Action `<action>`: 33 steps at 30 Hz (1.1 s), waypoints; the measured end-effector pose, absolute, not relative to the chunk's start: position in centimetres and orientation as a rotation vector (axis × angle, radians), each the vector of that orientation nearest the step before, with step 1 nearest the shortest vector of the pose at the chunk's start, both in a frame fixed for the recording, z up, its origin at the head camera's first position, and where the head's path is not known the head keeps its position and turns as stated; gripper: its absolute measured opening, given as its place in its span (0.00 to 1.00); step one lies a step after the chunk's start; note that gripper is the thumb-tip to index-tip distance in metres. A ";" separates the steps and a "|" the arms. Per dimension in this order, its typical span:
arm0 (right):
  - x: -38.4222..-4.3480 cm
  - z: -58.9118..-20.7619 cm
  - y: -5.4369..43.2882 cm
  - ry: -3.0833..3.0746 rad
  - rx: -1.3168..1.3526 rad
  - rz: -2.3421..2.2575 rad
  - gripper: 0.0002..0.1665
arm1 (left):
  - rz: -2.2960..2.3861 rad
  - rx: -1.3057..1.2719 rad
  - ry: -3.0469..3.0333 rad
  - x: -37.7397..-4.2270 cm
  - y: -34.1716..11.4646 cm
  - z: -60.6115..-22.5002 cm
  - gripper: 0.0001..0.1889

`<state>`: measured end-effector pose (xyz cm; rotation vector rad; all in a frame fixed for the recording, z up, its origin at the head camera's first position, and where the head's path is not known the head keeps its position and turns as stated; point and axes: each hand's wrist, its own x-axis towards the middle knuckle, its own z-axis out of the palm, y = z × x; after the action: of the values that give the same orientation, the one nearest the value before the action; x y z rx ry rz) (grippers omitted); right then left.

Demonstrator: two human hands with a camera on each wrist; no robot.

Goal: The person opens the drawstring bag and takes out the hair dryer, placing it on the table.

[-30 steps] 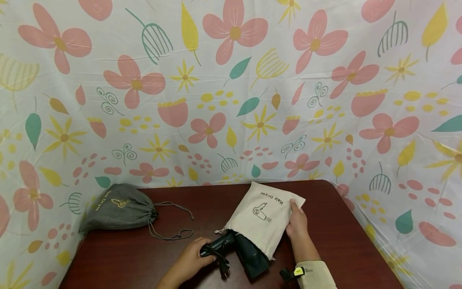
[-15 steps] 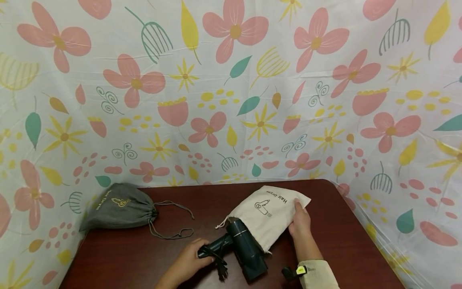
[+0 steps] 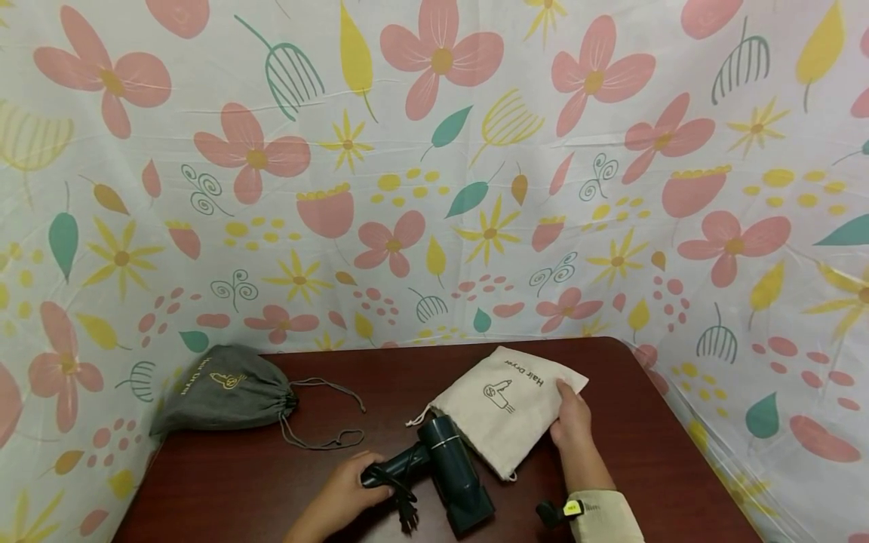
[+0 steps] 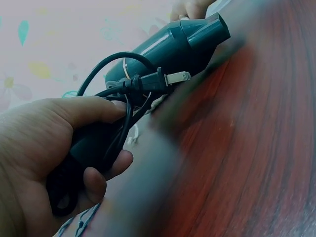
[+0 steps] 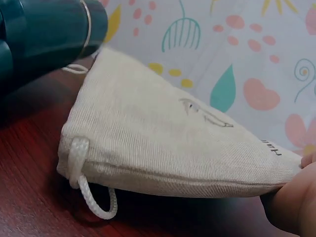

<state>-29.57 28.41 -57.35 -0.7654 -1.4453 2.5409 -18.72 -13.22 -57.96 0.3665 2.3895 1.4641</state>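
My left hand grips the handle of a dark teal hair dryer. Its black cord is wrapped about the handle, and the two-pronged plug sticks out past my thumb in the left wrist view. With its nozzle toward the near side, the dryer lies outside the mouth of a cream drawstring bag printed "Hair Dryer". My right hand pinches the bag's closed far corner, thumb on top. In the right wrist view the bag looks flat, a white drawstring loop hanging at its mouth.
A grey drawstring bag, also printed with a dryer, lies at the table's left side. Its cords trail to the right. Behind the dark red wooden table hangs a flowered curtain.
The hair dryer has come out of the cream bag, drawn left and nearer by my left hand. My right hand has shifted a little right with the bag, which now lies flatter.
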 end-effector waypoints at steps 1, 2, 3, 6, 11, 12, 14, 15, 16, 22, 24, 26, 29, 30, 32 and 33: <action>-29.6 -57.3 28.5 -1.448 -0.754 2.542 0.19 | 1.481 0.363 2.373 -18.7 -13.3 -57.9 0.19; -29.6 -57.3 28.6 -1.445 -0.759 2.536 0.19 | 1.502 0.358 2.351 -18.6 -13.5 -57.9 0.19; -29.7 -57.4 28.8 -1.438 -0.761 2.533 0.19 | 1.521 0.354 2.332 -18.6 -13.6 -57.8 0.20; -29.7 -57.5 29.1 -1.431 -0.743 2.533 0.19 | 1.568 0.327 2.283 -18.5 -14.0 -57.7 0.20; -29.6 -57.7 29.4 -1.481 -0.735 2.500 0.18 | 1.586 0.279 2.272 -18.4 -14.6 -57.5 0.20; -29.6 -57.7 29.4 -1.517 -0.738 2.473 0.19 | 1.591 0.274 2.271 -18.4 -14.7 -57.6 0.20; -29.6 -57.7 29.5 -1.589 -0.739 2.405 0.26 | 1.599 0.271 2.276 -18.4 -14.9 -57.5 0.21; -29.5 -57.7 29.6 -1.632 -0.737 2.369 0.30 | 1.604 0.269 2.278 -18.5 -14.9 -57.5 0.21; -29.5 -57.6 29.6 -1.670 -0.737 2.331 0.34 | 1.605 0.264 2.283 -18.5 -15.0 -57.5 0.21; -28.8 -57.5 30.0 -1.755 -0.739 2.187 0.49 | 1.635 0.232 2.316 -18.5 -15.1 -57.2 0.24; -28.6 -57.4 30.0 -1.742 -0.737 2.167 0.49 | 1.653 0.222 2.321 -18.5 -15.1 -57.1 0.24; -28.4 -57.4 29.9 -1.732 -0.733 2.138 0.46 | 1.671 0.209 2.332 -18.5 -14.9 -57.1 0.24; -28.2 -57.2 29.5 -1.746 -0.717 2.051 0.39 | 1.684 0.180 2.358 -18.5 -14.8 -57.1 0.24; -28.1 -57.1 29.4 -1.763 -0.705 2.010 0.37 | 1.686 0.171 2.366 -18.6 -14.7 -57.0 0.25; -28.0 -56.9 29.0 -1.802 -0.674 1.938 0.33 | 1.678 0.154 2.395 -18.6 -14.7 -57.0 0.25; -27.9 -56.8 28.8 -1.836 -0.658 1.902 0.32 | 1.680 0.153 2.404 -18.6 -14.7 -56.9 0.25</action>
<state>-27.92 28.79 -56.81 -0.6575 -1.8359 1.9025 -18.63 -14.68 -56.93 0.1534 2.4036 1.6804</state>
